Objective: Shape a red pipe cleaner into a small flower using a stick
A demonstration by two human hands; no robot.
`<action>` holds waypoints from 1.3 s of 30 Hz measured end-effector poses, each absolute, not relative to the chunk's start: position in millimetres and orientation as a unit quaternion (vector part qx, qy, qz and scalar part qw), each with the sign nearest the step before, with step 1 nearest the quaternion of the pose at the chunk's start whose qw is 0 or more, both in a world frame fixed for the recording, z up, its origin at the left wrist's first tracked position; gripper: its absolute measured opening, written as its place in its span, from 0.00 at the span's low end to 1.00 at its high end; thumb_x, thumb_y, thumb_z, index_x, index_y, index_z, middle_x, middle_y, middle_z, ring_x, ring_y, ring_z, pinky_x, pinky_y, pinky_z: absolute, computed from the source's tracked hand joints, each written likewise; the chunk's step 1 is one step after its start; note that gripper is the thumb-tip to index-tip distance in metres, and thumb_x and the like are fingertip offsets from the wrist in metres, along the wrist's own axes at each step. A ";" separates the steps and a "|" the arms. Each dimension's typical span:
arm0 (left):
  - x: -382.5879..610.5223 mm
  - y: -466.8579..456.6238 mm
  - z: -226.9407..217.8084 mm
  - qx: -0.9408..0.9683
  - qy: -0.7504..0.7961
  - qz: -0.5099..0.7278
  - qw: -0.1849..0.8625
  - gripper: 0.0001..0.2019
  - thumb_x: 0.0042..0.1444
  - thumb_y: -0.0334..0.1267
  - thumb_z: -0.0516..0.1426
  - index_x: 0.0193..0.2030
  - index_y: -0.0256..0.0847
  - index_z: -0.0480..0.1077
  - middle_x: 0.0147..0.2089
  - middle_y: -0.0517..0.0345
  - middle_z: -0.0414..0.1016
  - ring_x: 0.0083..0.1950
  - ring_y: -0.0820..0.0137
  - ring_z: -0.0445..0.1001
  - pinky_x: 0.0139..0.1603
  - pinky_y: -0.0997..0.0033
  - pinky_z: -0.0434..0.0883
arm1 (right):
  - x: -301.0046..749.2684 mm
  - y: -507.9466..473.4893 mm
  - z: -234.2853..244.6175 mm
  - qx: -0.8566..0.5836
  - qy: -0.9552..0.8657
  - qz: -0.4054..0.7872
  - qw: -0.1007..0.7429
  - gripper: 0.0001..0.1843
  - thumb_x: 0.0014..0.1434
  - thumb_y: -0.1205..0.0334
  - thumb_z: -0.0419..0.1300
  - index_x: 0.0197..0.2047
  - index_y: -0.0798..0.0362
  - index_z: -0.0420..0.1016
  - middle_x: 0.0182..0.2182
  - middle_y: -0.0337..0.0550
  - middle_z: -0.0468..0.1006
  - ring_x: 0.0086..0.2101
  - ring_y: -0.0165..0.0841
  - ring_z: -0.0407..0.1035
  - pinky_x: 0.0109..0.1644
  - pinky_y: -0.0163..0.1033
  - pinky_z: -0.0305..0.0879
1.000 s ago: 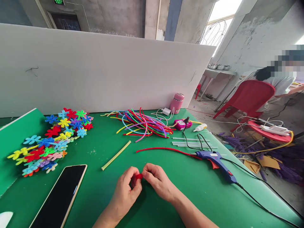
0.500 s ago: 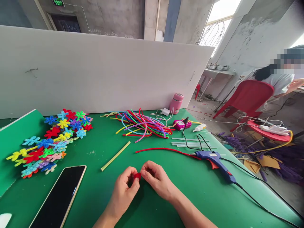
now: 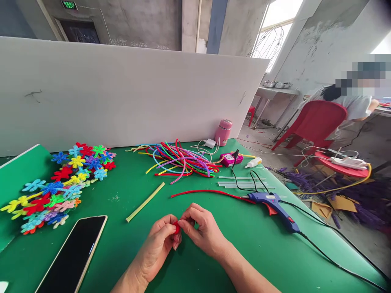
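Both hands low centre on the green bench, fingertips meeting. Left hand grip: narrow pinch, thumb and forefinger closed on a small red fuzzy piece. Right hand grip: pinched on the same piece from the 3 o'clock side. The piece sits between the two sets of fingertips, just above the bench surface; most of it is hidden, so I can't tell its shape.

Around the hands:
- 12 o'clock, near: long red pipe cleaner lying flat, its right end reaching the nozzle of the blue glue gun at 2 o'clock. The gun lies on its side, with a black cord running off at 4 o'clock.
- 11 o'clock: pale yellow-green stick, diagonal.
- 12 o'clock, further out: loose bundle of coloured pipe cleaners.
- 1 o'clock: clear glue sticks, a small white glue bottle, a pink bottle by the white board.
- 9 o'clock: phone, screen dark, face up.
- 10 o'clock: pile of coloured fuzzy flowers, well apart from the hands.

Off the bench at 2 o'clock, another person sits in a red chair, back to the camera.
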State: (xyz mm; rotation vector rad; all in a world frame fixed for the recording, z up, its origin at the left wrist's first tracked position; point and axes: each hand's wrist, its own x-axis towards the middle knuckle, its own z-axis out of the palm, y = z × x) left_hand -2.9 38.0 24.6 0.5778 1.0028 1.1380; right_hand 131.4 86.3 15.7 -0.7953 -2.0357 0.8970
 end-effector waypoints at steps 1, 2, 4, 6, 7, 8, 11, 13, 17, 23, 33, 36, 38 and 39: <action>-2.8 40.0 26.0 0.264 0.453 0.506 0.685 0.05 0.42 0.33 0.55 0.21 0.38 0.61 0.18 0.65 0.59 0.22 0.77 0.55 0.22 0.76 0.56 | 131.9 86.7 16.0 -0.316 -0.798 0.347 0.379 0.08 0.56 0.63 0.53 0.26 0.54 0.67 0.24 0.39 0.66 0.24 0.26 0.60 0.27 0.30 0.58; -2.8 42.2 26.9 0.269 0.455 0.503 0.684 0.05 0.41 0.33 0.55 0.21 0.39 0.61 0.18 0.65 0.59 0.22 0.77 0.55 0.23 0.76 0.56 | 132.4 87.1 16.1 -0.319 -0.799 0.343 0.378 0.08 0.56 0.63 0.53 0.26 0.54 0.66 0.24 0.39 0.66 0.24 0.26 0.60 0.27 0.30 0.57; -3.0 46.3 26.8 0.277 0.450 0.499 0.687 0.04 0.40 0.32 0.54 0.20 0.39 0.60 0.18 0.65 0.59 0.23 0.77 0.55 0.23 0.76 0.56 | 133.1 87.6 16.7 -0.324 -0.802 0.335 0.374 0.08 0.56 0.64 0.52 0.25 0.54 0.64 0.24 0.38 0.65 0.23 0.25 0.58 0.26 0.30 0.56; -3.2 49.4 24.1 0.286 0.438 0.495 0.694 0.03 0.40 0.31 0.53 0.20 0.39 0.60 0.18 0.65 0.59 0.23 0.77 0.55 0.23 0.76 0.56 | 133.3 87.6 17.5 -0.327 -0.805 0.327 0.370 0.09 0.55 0.64 0.51 0.24 0.54 0.63 0.23 0.38 0.64 0.23 0.25 0.57 0.25 0.30 0.54; -3.5 50.2 21.9 0.291 0.433 0.495 0.695 0.03 0.39 0.31 0.52 0.20 0.39 0.59 0.19 0.65 0.59 0.23 0.77 0.55 0.24 0.76 0.56 | 133.0 87.5 17.9 -0.327 -0.808 0.325 0.368 0.09 0.55 0.64 0.51 0.24 0.54 0.61 0.23 0.38 0.63 0.22 0.25 0.56 0.25 0.30 0.53; -4.0 50.4 19.3 0.299 0.429 0.495 0.694 0.04 0.40 0.31 0.52 0.20 0.38 0.59 0.19 0.65 0.59 0.23 0.77 0.55 0.24 0.76 0.56 | 132.4 87.3 18.2 -0.326 -0.810 0.325 0.365 0.10 0.55 0.64 0.51 0.23 0.54 0.60 0.22 0.37 0.62 0.22 0.25 0.56 0.25 0.30 0.52; -7.0 48.6 10.8 0.338 0.428 0.497 0.674 0.04 0.42 0.33 0.53 0.22 0.38 0.60 0.20 0.65 0.58 0.24 0.77 0.55 0.25 0.76 0.57 | 129.5 86.6 18.1 -0.321 -0.809 0.342 0.353 0.11 0.54 0.66 0.50 0.21 0.53 0.56 0.20 0.36 0.60 0.22 0.25 0.54 0.25 0.31 0.50; -9.5 46.6 6.7 0.377 0.439 0.498 0.646 0.05 0.44 0.35 0.54 0.23 0.39 0.59 0.21 0.66 0.57 0.25 0.76 0.54 0.26 0.76 0.57 | 127.4 86.4 16.9 -0.328 -0.798 0.370 0.345 0.11 0.54 0.67 0.50 0.21 0.53 0.55 0.20 0.35 0.58 0.22 0.25 0.53 0.25 0.31 0.49; -11.0 43.6 5.7 0.465 0.489 0.482 0.559 0.08 0.48 0.40 0.53 0.24 0.40 0.57 0.22 0.67 0.53 0.24 0.76 0.52 0.24 0.76 0.56 | 125.4 87.6 13.0 -0.361 -0.748 0.451 0.326 0.11 0.54 0.65 0.49 0.20 0.54 0.56 0.19 0.34 0.56 0.22 0.25 0.51 0.25 0.31 0.48; -4.9 41.0 7.0 0.605 0.566 0.437 0.351 0.06 0.52 0.37 0.48 0.26 0.41 0.57 0.22 0.65 0.56 0.22 0.76 0.56 0.22 0.76 0.58 | 124.6 91.3 10.8 -0.380 -0.619 0.617 0.303 0.11 0.51 0.62 0.49 0.19 0.54 0.58 0.16 0.32 0.53 0.20 0.24 0.46 0.22 0.31 0.43; -4.4 42.2 -3.4 0.736 0.518 0.436 -0.002 0.06 0.52 0.27 0.47 0.32 0.41 0.61 0.27 0.59 0.67 0.29 0.71 0.65 0.30 0.73 0.67 | 119.3 89.7 12.4 -0.382 -0.451 0.752 0.292 0.06 0.42 0.64 0.49 0.18 0.54 0.55 0.15 0.29 0.50 0.17 0.21 0.38 0.20 0.32 0.34; -5.1 40.4 -2.4 0.725 0.524 0.448 0.024 0.06 0.52 0.28 0.47 0.32 0.41 0.62 0.26 0.60 0.67 0.28 0.71 0.65 0.30 0.73 0.67 | 120.0 90.4 10.3 -0.377 -0.493 0.724 0.301 0.08 0.45 0.62 0.50 0.19 0.54 0.56 0.15 0.29 0.50 0.18 0.22 0.40 0.20 0.31 0.37; -6.0 39.0 0.1 0.693 0.548 0.455 0.109 0.04 0.53 0.31 0.48 0.30 0.41 0.62 0.26 0.60 0.66 0.27 0.72 0.65 0.29 0.73 0.66 | 120.9 90.9 8.9 -0.371 -0.549 0.681 0.311 0.12 0.49 0.58 0.51 0.19 0.54 0.57 0.16 0.30 0.51 0.19 0.22 0.42 0.21 0.31 0.39; -6.4 38.6 1.8 0.668 0.560 0.458 0.172 0.04 0.53 0.33 0.48 0.29 0.41 0.61 0.25 0.61 0.65 0.26 0.72 0.64 0.27 0.74 0.65 | 121.4 90.9 8.4 -0.367 -0.576 0.657 0.319 0.14 0.51 0.57 0.51 0.20 0.55 0.57 0.16 0.31 0.52 0.20 0.23 0.44 0.21 0.31 0.41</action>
